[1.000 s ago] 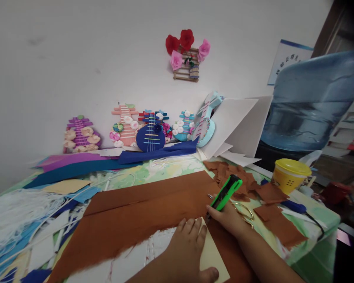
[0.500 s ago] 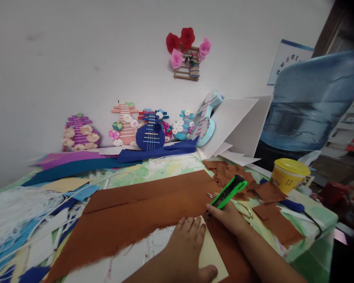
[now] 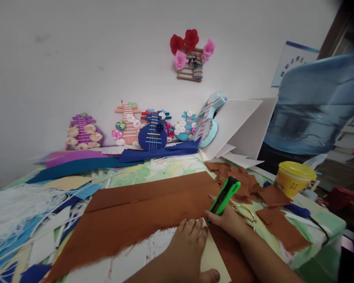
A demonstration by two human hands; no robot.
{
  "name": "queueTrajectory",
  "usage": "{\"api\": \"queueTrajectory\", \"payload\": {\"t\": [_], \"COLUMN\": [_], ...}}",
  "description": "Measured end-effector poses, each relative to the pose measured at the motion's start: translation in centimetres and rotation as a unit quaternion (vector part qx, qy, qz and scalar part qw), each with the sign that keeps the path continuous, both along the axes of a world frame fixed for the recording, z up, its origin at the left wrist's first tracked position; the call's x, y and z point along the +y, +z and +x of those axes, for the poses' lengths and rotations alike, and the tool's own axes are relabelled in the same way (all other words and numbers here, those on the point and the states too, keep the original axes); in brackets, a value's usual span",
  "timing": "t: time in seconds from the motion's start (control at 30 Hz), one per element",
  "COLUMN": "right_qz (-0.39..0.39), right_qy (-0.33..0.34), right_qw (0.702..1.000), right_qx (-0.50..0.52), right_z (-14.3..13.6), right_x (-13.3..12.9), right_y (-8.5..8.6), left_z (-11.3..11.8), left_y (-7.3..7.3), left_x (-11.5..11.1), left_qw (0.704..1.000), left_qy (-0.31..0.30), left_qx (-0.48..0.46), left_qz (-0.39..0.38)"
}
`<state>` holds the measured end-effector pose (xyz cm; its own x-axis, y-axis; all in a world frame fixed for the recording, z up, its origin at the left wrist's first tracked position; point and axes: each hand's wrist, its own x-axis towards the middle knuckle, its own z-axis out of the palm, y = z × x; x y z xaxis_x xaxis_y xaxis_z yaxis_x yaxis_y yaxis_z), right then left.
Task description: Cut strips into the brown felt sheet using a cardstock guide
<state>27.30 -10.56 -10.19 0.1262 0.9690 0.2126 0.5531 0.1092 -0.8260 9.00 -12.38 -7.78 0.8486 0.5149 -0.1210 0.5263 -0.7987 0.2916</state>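
Observation:
My right hand [image 3: 230,223] is wrapped round a green and black utility knife [image 3: 225,192], its handle leaning up and to the right. The blade end is mostly hidden by my fingers, close to the top corner of a pale yellow card [image 3: 214,255]. My left hand [image 3: 186,249] lies flat on that card, fingers stretched forward and thumb out to the side. Under the card spreads a large brown sheet [image 3: 147,208]. A white board [image 3: 126,261] with glossy streaks shows beside my left wrist. Gold-handled scissors [image 3: 244,212] lie partly behind my right hand.
Brown scraps [image 3: 283,228], a blue-handled tool [image 3: 297,210] with a cord and a yellow-lidded tub [image 3: 296,177] are at the right. White string [image 3: 14,220] heaps at the left. Decorated paper instruments [image 3: 152,133] line the wall. A water jug [image 3: 312,106] stands back right.
My right hand and the knife have shifted slightly down toward me, and the knife stands a bit more upright. My left hand stays pressed on the card. The view has turned slightly left.

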Motion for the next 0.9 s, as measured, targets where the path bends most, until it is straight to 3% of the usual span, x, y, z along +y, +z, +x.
{"api": "queueTrajectory", "payload": {"t": [0.3, 0.57, 0.77, 0.9], "right_qz": [0.002, -0.015, -0.025, 0.012], "right_qy": [-0.035, 0.039, 0.025, 0.015], "right_qw": [0.996, 0.999, 0.999, 1.000], "right_qx": [0.085, 0.033, -0.005, -0.022], "right_z": [1.1, 0.5, -0.1, -0.2], "right_x": [0.1, 0.1, 0.0, -0.4], "right_y": [-0.3, 0.4, 0.8, 0.6], "left_z": [-0.1, -0.2, -0.2, -0.2], "left_y": [-0.1, 0.0, -0.2, -0.2], "left_x": [-0.2, -0.2, -0.1, -0.1], "left_qw": [1.000, 1.000, 1.000, 1.000], "left_qy": [0.005, 0.010, 0.009, 0.005], "left_qx": [-0.005, -0.004, -0.005, -0.001], "left_qz": [-0.009, -0.011, -0.007, -0.008]}}
